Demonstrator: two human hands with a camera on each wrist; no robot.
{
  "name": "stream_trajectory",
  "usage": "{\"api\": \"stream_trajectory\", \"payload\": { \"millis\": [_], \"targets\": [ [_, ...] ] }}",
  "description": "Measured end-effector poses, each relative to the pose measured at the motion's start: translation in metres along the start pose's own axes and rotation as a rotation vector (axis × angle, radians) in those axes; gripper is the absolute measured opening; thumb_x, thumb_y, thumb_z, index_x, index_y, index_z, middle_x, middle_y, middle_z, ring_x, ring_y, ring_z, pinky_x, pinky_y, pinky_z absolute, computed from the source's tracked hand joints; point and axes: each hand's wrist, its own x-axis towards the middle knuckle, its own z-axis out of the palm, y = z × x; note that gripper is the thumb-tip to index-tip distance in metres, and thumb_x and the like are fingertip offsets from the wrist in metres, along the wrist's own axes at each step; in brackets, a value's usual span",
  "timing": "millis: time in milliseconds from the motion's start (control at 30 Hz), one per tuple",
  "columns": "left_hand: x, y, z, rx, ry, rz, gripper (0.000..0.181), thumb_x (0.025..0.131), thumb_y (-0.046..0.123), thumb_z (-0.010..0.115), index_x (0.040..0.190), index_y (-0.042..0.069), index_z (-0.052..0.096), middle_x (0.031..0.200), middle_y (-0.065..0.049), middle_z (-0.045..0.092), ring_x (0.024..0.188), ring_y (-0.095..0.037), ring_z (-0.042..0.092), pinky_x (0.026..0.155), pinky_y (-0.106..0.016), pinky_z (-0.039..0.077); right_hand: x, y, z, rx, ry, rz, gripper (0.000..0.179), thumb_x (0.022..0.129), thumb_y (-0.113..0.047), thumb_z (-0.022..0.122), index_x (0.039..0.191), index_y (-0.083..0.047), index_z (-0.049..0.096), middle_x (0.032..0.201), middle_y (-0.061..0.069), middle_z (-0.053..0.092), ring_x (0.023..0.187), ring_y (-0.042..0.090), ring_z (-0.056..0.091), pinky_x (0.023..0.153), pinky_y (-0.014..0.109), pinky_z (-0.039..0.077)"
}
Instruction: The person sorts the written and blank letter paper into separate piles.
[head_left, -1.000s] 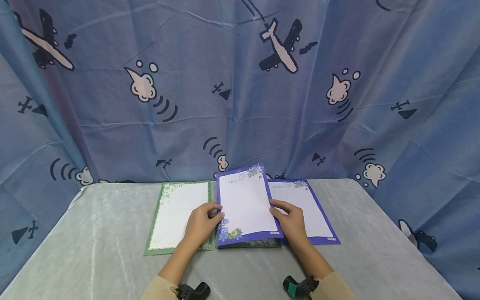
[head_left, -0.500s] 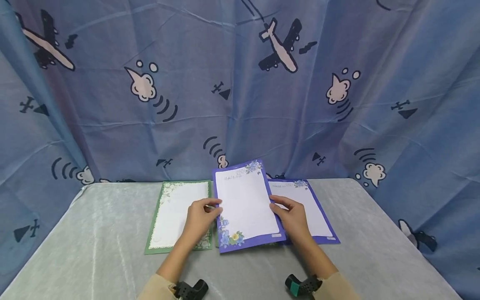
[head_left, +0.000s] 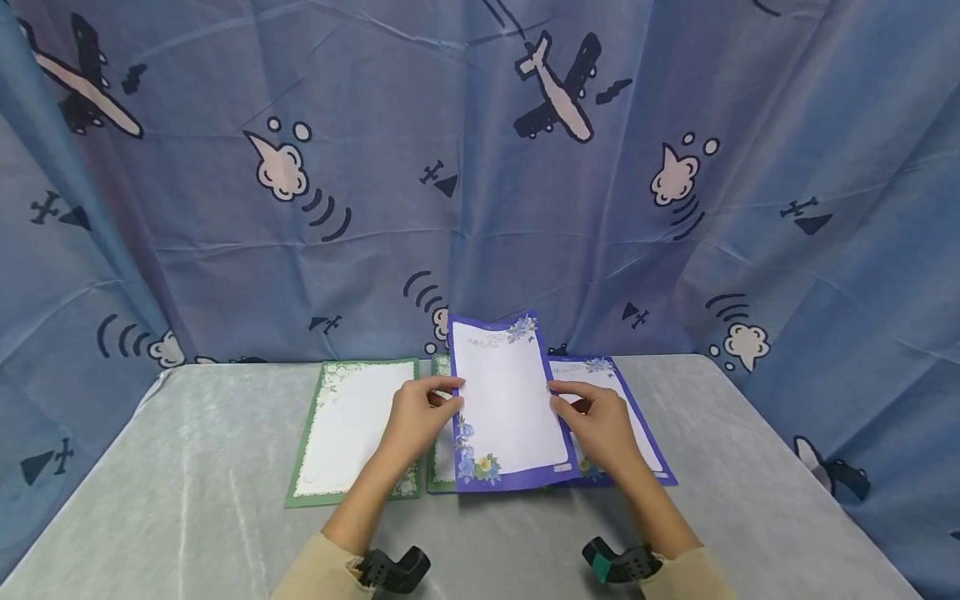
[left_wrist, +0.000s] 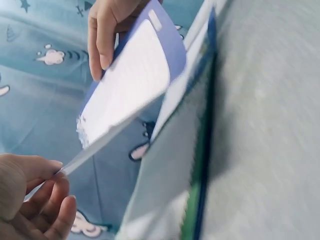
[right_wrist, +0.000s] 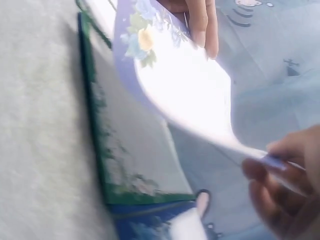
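Note:
My left hand [head_left: 418, 418] pinches the left edge of a purple-bordered sheet of paper [head_left: 506, 400], and my right hand [head_left: 600, 423] pinches its right edge. Printed flowers mark two of its corners, and faint writing runs near the top. The sheet is raised off the table and bows between the hands, as the right wrist view shows. Underneath lies a green-bordered sheet [right_wrist: 135, 135], mostly covered in the head view. To the right, partly behind my right hand, is another purple-bordered sheet [head_left: 641, 421].
A second green-bordered sheet [head_left: 348, 429] lies at the left, close to my left forearm. All of it rests on a grey cloth-covered table [head_left: 202, 483]. Behind the table's far edge hangs a blue curtain [head_left: 360, 167] printed with planes.
Both hands have lifted the purple-bordered sheet higher and shifted it slightly to the right. More of the green-bordered sheet below now shows on its left side.

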Motion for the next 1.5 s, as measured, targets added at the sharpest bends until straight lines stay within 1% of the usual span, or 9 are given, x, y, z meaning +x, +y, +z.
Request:
{"api": "stream_trajectory", "payload": {
  "millis": [233,367,500,667,867,1100,1200,1367,1500],
  "targets": [
    [0.007,0.025,0.017,-0.021,-0.036,0.039,0.025,0.091,0.010,0.073,0.116,0.009,0.076,0.106,-0.010,0.075,0.081,-0.016,0.067,0.064,-0.026,0.052,0.001,-0.004,-0.025,-0.105,-0.059,-0.013,0.032,0.097,-0.015,0.066,0.128,-0.008,0.071,0.123,0.018,0.072,0.066,0.017,0.060,0.056,0.023,0.051],
    [0.009,0.037,0.031,-0.033,-0.053,0.070,0.025,0.092,0.010,0.072,0.117,0.008,0.076,0.107,-0.010,0.075,0.083,-0.017,0.068,0.065,-0.025,0.053,0.001,-0.002,-0.038,-0.145,-0.056,-0.016,0.032,0.097,-0.013,0.065,0.128,-0.006,0.070,0.120,0.020,0.072,0.068,0.016,0.062,0.057,0.023,0.052],
    [0.011,0.044,0.042,-0.068,-0.050,0.077,0.026,0.092,0.010,0.071,0.117,0.008,0.076,0.108,-0.012,0.075,0.085,-0.020,0.070,0.064,-0.025,0.053,0.001,-0.001,-0.050,-0.178,-0.047,-0.001,0.033,0.097,-0.012,0.064,0.128,-0.005,0.070,0.121,0.022,0.071,0.069,0.016,0.063,0.058,0.025,0.051],
    [0.013,0.050,0.055,-0.133,-0.030,0.038,0.026,0.093,0.012,0.072,0.118,0.009,0.076,0.111,-0.013,0.075,0.087,-0.021,0.069,0.064,-0.025,0.051,0.002,0.001,-0.064,-0.200,-0.016,0.022,0.033,0.098,-0.012,0.063,0.130,-0.005,0.068,0.128,0.024,0.068,0.070,0.018,0.061,0.059,0.024,0.052],
    [0.017,0.060,0.071,-0.168,-0.020,0.011,0.026,0.094,0.012,0.070,0.119,0.011,0.075,0.113,-0.010,0.075,0.086,-0.017,0.067,0.062,-0.024,0.049,0.000,0.005,-0.081,-0.209,0.023,0.034,0.035,0.099,-0.013,0.061,0.133,-0.005,0.067,0.129,0.024,0.067,0.074,0.022,0.064,0.056,0.026,0.049],
    [0.022,0.077,0.081,-0.233,-0.010,0.044,0.027,0.095,0.009,0.066,0.121,0.012,0.074,0.118,-0.012,0.071,0.090,-0.021,0.066,0.065,-0.026,0.049,-0.002,0.009,-0.100,-0.235,0.101,0.052,0.035,0.099,-0.012,0.060,0.133,-0.004,0.066,0.133,0.027,0.064,0.090,0.033,0.069,0.064,0.024,0.052],
    [0.021,0.077,0.086,-0.243,-0.010,0.033,0.028,0.095,0.009,0.066,0.122,0.012,0.074,0.119,-0.012,0.071,0.090,-0.020,0.066,0.065,-0.025,0.049,-0.002,0.011,-0.104,-0.241,0.125,0.054,0.035,0.099,-0.011,0.060,0.132,-0.004,0.067,0.133,0.027,0.064,0.089,0.033,0.068,0.064,0.023,0.052],
    [0.016,0.070,0.097,-0.237,-0.026,0.002,0.028,0.094,0.007,0.068,0.121,0.009,0.074,0.115,-0.012,0.072,0.083,-0.015,0.062,0.059,-0.022,0.046,-0.004,0.016,-0.108,-0.242,0.139,0.069,0.035,0.099,-0.010,0.058,0.132,-0.004,0.067,0.134,0.026,0.063,0.080,0.028,0.064,0.057,0.023,0.049],
    [0.015,0.067,0.106,-0.213,-0.030,0.006,0.028,0.092,0.007,0.069,0.120,0.008,0.074,0.110,-0.012,0.074,0.078,-0.014,0.062,0.057,-0.023,0.047,-0.003,0.021,-0.112,-0.253,0.155,0.074,0.034,0.098,-0.008,0.058,0.130,-0.004,0.068,0.132,0.027,0.064,0.075,0.025,0.061,0.054,0.024,0.047]
  ]
}}
